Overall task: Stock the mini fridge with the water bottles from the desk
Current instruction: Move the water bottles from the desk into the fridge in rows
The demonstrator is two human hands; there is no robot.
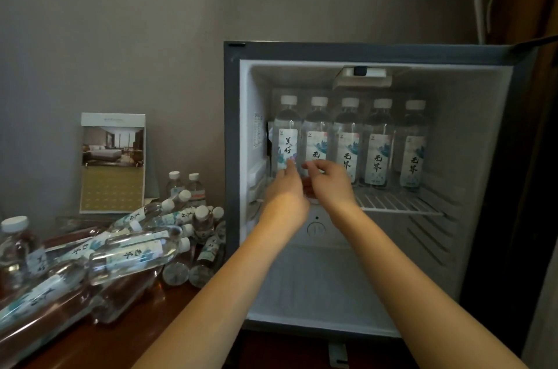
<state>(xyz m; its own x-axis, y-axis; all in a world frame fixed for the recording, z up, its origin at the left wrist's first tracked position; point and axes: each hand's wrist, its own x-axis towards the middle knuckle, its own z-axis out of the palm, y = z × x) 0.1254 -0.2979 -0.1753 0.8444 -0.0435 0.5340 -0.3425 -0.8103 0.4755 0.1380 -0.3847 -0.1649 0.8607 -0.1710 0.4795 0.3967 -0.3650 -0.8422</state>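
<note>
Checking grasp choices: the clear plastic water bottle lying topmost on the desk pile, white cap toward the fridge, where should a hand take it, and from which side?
Probably round the labelled middle of the clear plastic water bottle, coming from above. It lies on its side atop the other bottles, so its upper flank is free while its underside rests on them.

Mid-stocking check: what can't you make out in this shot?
Head view, second bottle from the left: lower part hidden by the left hand and right hand; grip unclear.
Head view, bottle pile on the desk: overlapping, cut off at the left edge; count unclear.
Head view, bottle labels: small print too small to read.
</note>
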